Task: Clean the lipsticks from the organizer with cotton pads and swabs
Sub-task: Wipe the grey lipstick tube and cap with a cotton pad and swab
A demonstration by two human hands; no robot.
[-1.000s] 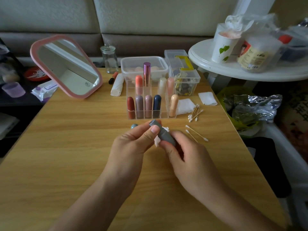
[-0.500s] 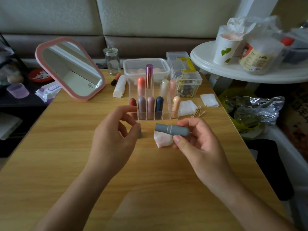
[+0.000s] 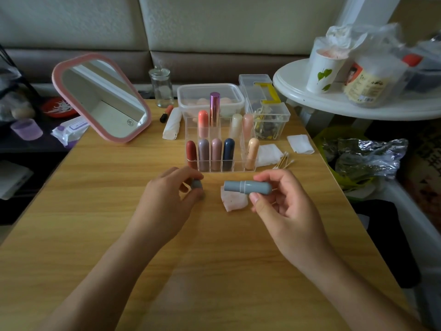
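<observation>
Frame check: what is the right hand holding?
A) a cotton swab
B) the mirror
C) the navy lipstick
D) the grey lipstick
D: the right hand pinches the grey lipstick, held level, while the left hand grips its cap; the navy lipstick stands in the organizer.

I can't read any words here. The yellow label [image 3: 364, 89] on the jar [image 3: 379, 68] is too blurry for me. So is the small round mark [image 3: 130, 122] on the mirror [image 3: 102, 96].
</observation>
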